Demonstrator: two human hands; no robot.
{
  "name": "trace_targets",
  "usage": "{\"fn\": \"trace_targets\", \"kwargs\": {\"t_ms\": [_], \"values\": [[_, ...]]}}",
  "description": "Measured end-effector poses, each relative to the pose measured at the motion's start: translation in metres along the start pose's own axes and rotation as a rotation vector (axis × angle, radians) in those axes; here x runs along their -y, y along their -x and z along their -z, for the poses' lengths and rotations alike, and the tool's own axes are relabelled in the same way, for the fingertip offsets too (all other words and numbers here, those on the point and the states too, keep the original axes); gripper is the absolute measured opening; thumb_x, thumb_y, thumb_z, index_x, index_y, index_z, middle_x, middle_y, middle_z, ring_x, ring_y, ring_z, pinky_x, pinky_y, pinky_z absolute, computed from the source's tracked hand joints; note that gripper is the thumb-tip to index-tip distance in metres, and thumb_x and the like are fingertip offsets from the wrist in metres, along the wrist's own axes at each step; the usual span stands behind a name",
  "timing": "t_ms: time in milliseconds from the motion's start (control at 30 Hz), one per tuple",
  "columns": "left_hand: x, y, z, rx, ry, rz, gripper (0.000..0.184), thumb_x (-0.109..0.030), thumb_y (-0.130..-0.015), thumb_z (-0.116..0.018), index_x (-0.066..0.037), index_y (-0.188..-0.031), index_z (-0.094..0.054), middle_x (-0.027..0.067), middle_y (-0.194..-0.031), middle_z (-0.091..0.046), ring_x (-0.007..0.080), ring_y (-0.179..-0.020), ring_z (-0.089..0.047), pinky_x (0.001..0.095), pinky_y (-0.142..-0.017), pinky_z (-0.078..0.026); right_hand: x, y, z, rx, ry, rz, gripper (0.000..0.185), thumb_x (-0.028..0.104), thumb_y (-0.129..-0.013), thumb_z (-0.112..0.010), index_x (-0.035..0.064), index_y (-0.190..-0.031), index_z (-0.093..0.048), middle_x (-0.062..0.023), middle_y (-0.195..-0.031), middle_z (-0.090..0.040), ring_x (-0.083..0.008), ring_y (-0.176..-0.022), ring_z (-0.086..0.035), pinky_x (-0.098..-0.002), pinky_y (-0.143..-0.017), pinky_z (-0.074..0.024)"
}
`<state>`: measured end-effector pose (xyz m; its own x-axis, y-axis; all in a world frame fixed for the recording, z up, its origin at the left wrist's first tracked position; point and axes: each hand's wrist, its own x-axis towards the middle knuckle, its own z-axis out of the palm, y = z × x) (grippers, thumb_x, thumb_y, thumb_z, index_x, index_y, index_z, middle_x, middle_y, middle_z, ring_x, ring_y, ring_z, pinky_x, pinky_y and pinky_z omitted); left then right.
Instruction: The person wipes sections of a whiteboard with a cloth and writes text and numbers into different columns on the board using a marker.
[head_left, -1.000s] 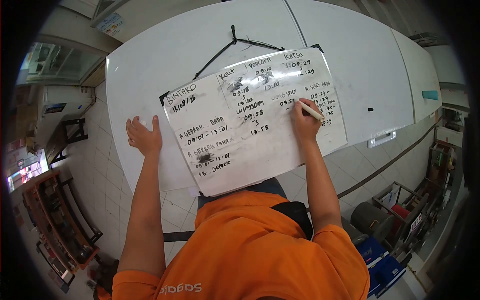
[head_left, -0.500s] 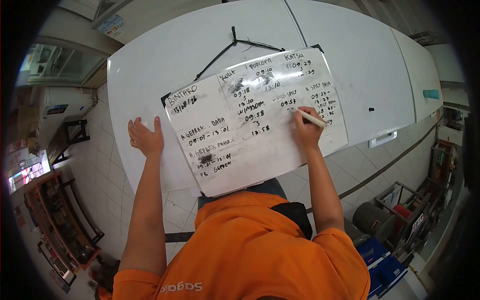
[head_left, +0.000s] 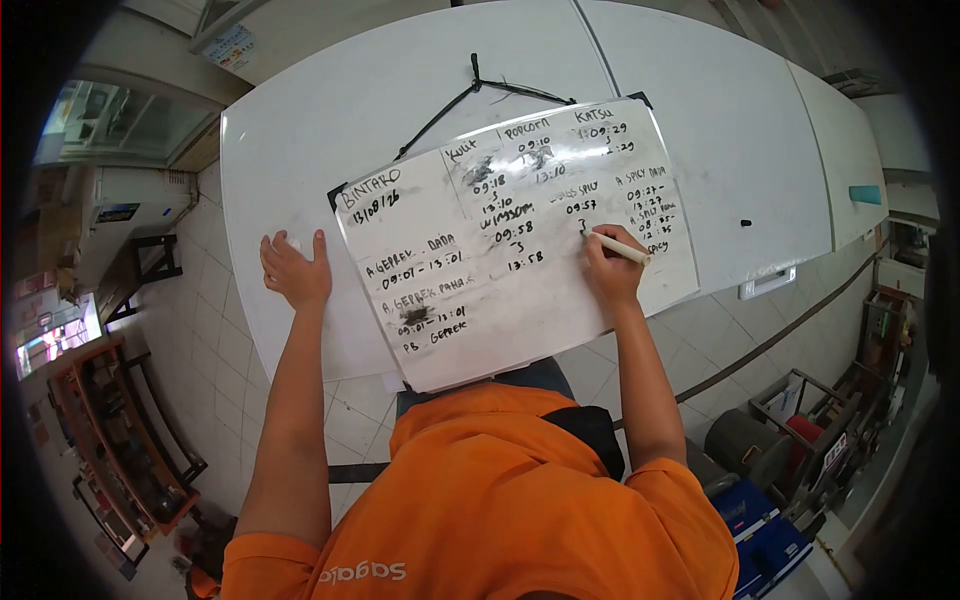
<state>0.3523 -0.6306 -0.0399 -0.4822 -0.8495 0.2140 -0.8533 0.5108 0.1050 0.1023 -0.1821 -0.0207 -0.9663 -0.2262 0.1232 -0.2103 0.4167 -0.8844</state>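
A whiteboard (head_left: 500,330) covered in black handwriting lies tilted on the white table (head_left: 700,60). My right hand (head_left: 615,268) is closed round a pale marker (head_left: 622,248), its tip at the board just under the "09:57" entry. Left of the board, my left hand (head_left: 296,268) rests on the table with thumb and fingers apart. Something small and whitish shows behind its fingers, too hidden to make out. A black cord (head_left: 437,122) is tied to the board's top edge.
A small black object (head_left: 745,223) lies on the table to the right, with a teal object (head_left: 864,194) farther right. Wooden shelving (head_left: 125,440) stands at the lower left. Blue items (head_left: 765,540) and a grey drum (head_left: 745,443) are at the lower right.
My right hand has moved down the board with the marker. The "09:57" entry is now fully visible, with a new curved mark below it. My left hand has barely shifted.
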Motion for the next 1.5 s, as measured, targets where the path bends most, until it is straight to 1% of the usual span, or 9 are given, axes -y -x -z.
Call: {"fn": "trace_targets", "kwargs": {"t_ms": [267, 367, 567, 767, 867, 967, 1267, 1367, 1500], "values": [[0.001, -0.001, -0.001, -0.007, -0.004, -0.013, 0.075, -0.060, -0.099, -0.067, -0.008, -0.149, -0.046, 0.0217, -0.164, -0.035, 0.0383, -0.157, -0.026, 0.0630, -0.120, -0.023, -0.002, 0.015, 0.007, -0.026, -0.037, -0.024, 0.016, 0.013, -0.091, -0.079, -0.0016, -0.098, -0.078, -0.0042, -0.077, -0.074, -0.0074, -0.063, -0.064, -0.0251, -0.059, -0.0515], [0.000, -0.001, -0.001, -0.008, -0.003, -0.006, 0.074, -0.060, -0.099, -0.067, -0.008, -0.148, -0.047, 0.0220, -0.164, -0.035, 0.0383, -0.157, -0.027, 0.0628, -0.120, -0.023, -0.005, 0.017, 0.010, -0.021, -0.011, 0.020, 0.017, 0.013, -0.092, -0.080, -0.0016, -0.098, -0.077, -0.0045, -0.077, -0.074, -0.0073, -0.063, -0.063, -0.0248, -0.059, -0.0508], [-0.001, -0.001, 0.000, 0.011, -0.007, 0.000, 0.074, -0.060, -0.100, -0.067, -0.008, -0.149, -0.046, 0.0227, -0.164, -0.035, 0.0378, -0.157, -0.027, 0.0624, -0.120, -0.023, -0.001, 0.019, 0.011, 0.008, 0.005, 0.020, 0.017, 0.014, -0.092, -0.080, -0.0017, -0.098, -0.077, -0.0040, -0.076, -0.073, -0.0071, -0.063, -0.061, -0.0245, -0.058, -0.0484], [0.000, -0.001, -0.001, 0.003, -0.012, -0.010, 0.074, -0.059, -0.100, -0.067, -0.008, -0.149, -0.045, 0.0232, -0.164, -0.034, 0.0380, -0.157, -0.026, 0.0628, -0.120, -0.023, -0.004, 0.019, 0.012, 0.055, 0.039, 0.039, 0.015, 0.012, -0.092, -0.079, -0.0018, -0.098, -0.077, -0.0043, -0.077, -0.073, -0.0075, -0.064, -0.062, -0.0245, -0.059, -0.0492], [0.000, -0.001, 0.001, 0.011, -0.007, -0.010, 0.075, -0.060, -0.100, -0.066, -0.008, -0.150, -0.045, 0.0233, -0.164, -0.034, 0.0380, -0.157, -0.026, 0.0629, -0.120, -0.023, -0.001, 0.019, 0.009, -0.027, -0.026, -0.021, 0.013, 0.010, -0.092, -0.078, -0.0016, -0.098, -0.077, -0.0043, -0.076, -0.073, -0.0078, -0.064, -0.063, -0.0248, -0.060, -0.0503], [0.001, -0.001, -0.001, 0.017, -0.004, -0.004, 0.075, -0.060, -0.100, -0.066, -0.008, -0.150, -0.045, 0.0233, -0.165, -0.034, 0.0382, -0.157, -0.026, 0.0631, -0.120, -0.022, 0.003, 0.016, 0.010, -0.046, 0.018, 0.016, 0.013, 0.009, -0.091, -0.077, -0.0017, -0.098, -0.077, -0.0041, -0.075, -0.073, -0.0079, -0.063, -0.063, -0.0253, -0.060, -0.0512], [0.002, -0.002, -0.004, 0.028, -0.008, 0.018, 0.076, -0.059, -0.100, -0.067, -0.008, -0.152, -0.045, 0.0224, -0.166, -0.033, 0.0393, -0.158, -0.026, 0.0654, -0.122, -0.021, -0.006, 0.019, 0.014, -0.029, -0.019, -0.049, 0.012, 0.010, -0.091, -0.078, -0.0016, -0.094, -0.076, -0.0046, -0.076, -0.073, -0.0083, -0.064, -0.064, -0.0257, -0.059, -0.0515], [0.003, -0.002, -0.005, 0.021, -0.007, 0.010, 0.076, -0.059, -0.100, -0.067, -0.008, -0.152, -0.045, 0.0223, -0.167, -0.033, 0.0393, -0.158, -0.025, 0.0657, -0.121, -0.022, -0.004, 0.016, 0.009, -0.109, -0.091, -0.074, 0.011, 0.009, -0.092, -0.077, -0.0016, -0.094, -0.076, -0.0045, -0.076, -0.073, -0.0079, -0.064, -0.064, -0.0255, -0.059, -0.0515], [0.002, -0.002, -0.003, 0.031, -0.003, 0.015, 0.077, -0.059, -0.100, -0.067, -0.008, -0.152, -0.045, 0.0227, -0.166, -0.033, 0.0396, -0.158, -0.026, 0.0659, -0.121, -0.022, -0.012, 0.019, 0.012, -0.101, -0.022, -0.047, 0.010, 0.008, -0.093, -0.077, -0.0018, -0.095, -0.076, -0.0034, -0.076, -0.072, -0.0071, -0.066, -0.063, -0.0245, -0.060, -0.0510]]}}
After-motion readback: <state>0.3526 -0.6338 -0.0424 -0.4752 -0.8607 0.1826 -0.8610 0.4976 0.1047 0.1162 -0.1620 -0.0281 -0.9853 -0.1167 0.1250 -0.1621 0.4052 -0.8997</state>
